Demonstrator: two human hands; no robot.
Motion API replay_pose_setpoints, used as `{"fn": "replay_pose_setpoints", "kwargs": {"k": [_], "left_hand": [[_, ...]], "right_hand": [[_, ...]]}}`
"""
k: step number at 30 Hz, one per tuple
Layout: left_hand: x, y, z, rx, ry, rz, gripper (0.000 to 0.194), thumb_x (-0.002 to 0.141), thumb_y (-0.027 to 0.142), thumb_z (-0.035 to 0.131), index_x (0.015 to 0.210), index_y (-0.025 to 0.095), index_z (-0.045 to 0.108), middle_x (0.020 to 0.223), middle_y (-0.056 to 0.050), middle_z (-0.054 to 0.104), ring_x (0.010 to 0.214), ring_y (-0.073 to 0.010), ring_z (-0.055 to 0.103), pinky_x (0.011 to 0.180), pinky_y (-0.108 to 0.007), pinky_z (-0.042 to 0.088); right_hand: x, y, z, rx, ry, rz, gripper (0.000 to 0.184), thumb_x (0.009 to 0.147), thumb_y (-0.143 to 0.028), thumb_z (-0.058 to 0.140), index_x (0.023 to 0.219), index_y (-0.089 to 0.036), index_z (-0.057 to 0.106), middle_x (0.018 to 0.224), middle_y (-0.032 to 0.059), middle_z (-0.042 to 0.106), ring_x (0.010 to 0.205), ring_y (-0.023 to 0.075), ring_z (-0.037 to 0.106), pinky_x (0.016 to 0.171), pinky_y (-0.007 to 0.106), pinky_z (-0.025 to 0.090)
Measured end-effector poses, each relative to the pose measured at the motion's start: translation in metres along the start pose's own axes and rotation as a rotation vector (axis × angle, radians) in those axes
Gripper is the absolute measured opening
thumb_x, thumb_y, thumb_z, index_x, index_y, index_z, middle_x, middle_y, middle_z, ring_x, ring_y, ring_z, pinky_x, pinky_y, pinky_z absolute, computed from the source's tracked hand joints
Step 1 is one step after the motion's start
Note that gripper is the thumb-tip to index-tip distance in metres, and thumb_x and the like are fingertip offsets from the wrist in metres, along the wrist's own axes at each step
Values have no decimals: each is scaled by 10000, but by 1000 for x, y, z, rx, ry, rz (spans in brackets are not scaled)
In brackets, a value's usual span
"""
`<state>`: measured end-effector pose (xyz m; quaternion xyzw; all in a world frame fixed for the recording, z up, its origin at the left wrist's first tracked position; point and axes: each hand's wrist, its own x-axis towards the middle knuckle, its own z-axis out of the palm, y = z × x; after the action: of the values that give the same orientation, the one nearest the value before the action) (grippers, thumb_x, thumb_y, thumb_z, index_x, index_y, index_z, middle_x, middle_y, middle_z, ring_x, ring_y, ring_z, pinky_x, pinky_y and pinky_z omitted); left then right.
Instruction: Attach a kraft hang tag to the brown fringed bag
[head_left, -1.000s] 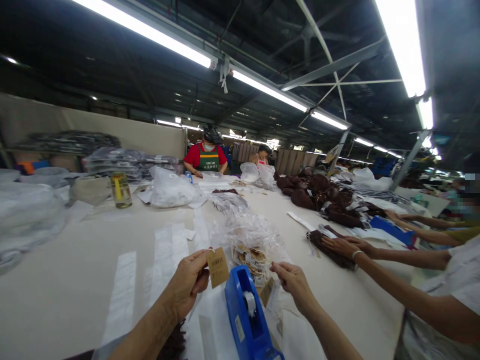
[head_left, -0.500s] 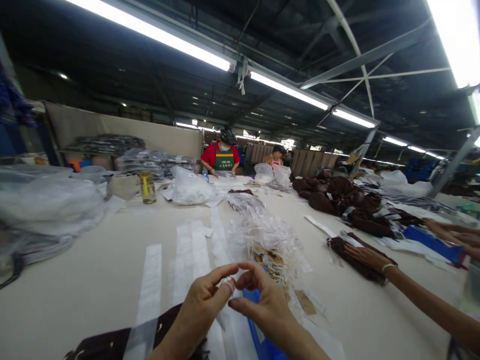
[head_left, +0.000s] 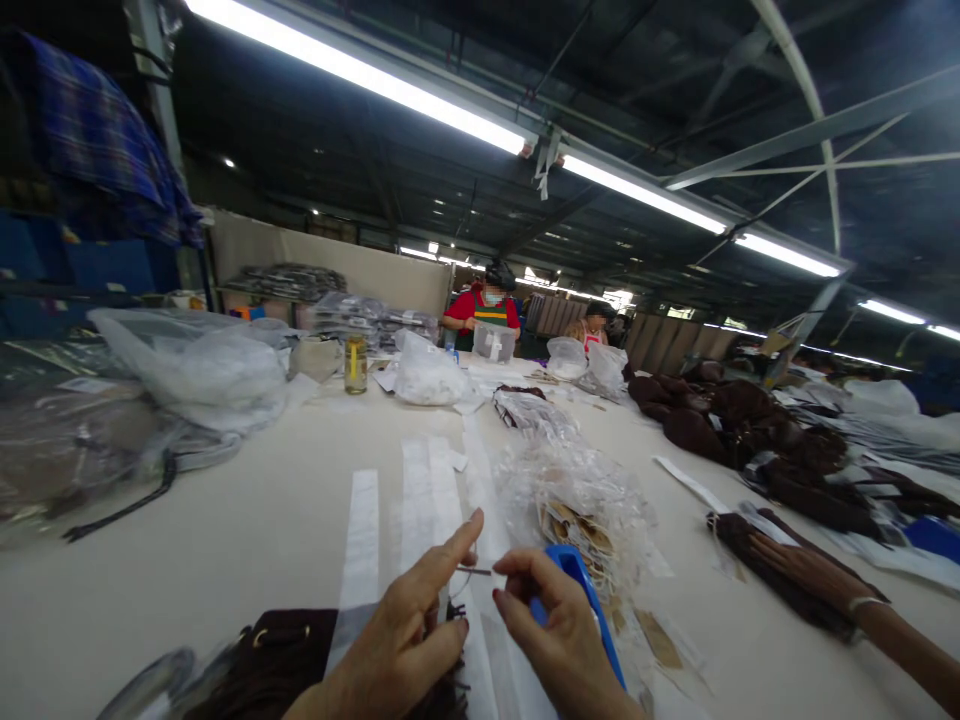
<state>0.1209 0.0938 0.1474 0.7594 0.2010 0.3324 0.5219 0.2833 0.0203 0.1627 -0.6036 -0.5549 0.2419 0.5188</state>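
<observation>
My left hand (head_left: pixel 416 620) is in front of me with its index finger stretched forward and its thumb apart from it. My right hand (head_left: pixel 551 615) faces it, thumb and index fingertip close together on the end of a thin string (head_left: pixel 475 571). The string runs taut across the gap to my left fingers, where its hold is partly hidden. Below my left hand lies a dark brown fabric piece (head_left: pixel 277 650) with gold-coloured eyelets. A blue tray-like object (head_left: pixel 589 590) is partly hidden behind my right hand.
Brown paper tags (head_left: pixel 577 530) with strings lie among clear plastic bags (head_left: pixel 555 460). White strips (head_left: pixel 360 530) lie on the table (head_left: pixel 285 530). At right, a co-worker's hand (head_left: pixel 802 570) rests on a brown item. A yellow-toned bottle (head_left: pixel 355 364) stands farther back.
My view has swung left. My hands have moved apart, and the string now stretches between them. My left index finger has straightened away from the thumb. A co-worker opposite now holds up a clear bag.
</observation>
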Motion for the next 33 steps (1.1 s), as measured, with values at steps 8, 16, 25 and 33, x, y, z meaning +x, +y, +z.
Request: {"fn": "replay_pose_setpoints", "kwargs": {"k": [8,16,25,33], "left_hand": [[-13,2,-20,-333,-16,-41,666,715,324,507,1351,187,361,785,-37,608,613,-131,419,570,-254,317],[-19,8,-27,-561,129,-45,520,660,280,543,1164,154,581,570,-27,597,509,-126,463,495,-230,318],[-27,4,-28,-437,377,-94,352,674,308,604,1000,188,661,878,-50,634,666,-136,514,588,-232,395],[-24,8,-40,-57,436,-40,285,760,347,538,965,193,662,825,-41,642,774,-185,562,766,-298,428]], "right_hand": [[27,-7,29,230,-114,40,346,757,-349,574,1075,-213,596,901,28,607,788,153,532,693,259,423],[31,-23,47,127,-165,-84,174,801,-256,511,717,-173,639,628,-17,570,614,106,513,596,210,394],[42,-36,26,-447,-95,-551,160,883,-139,423,821,-160,570,738,28,572,697,126,541,625,214,399],[46,-48,17,-499,-106,-684,156,863,-85,449,904,-164,578,814,39,591,755,125,568,660,202,449]]}}
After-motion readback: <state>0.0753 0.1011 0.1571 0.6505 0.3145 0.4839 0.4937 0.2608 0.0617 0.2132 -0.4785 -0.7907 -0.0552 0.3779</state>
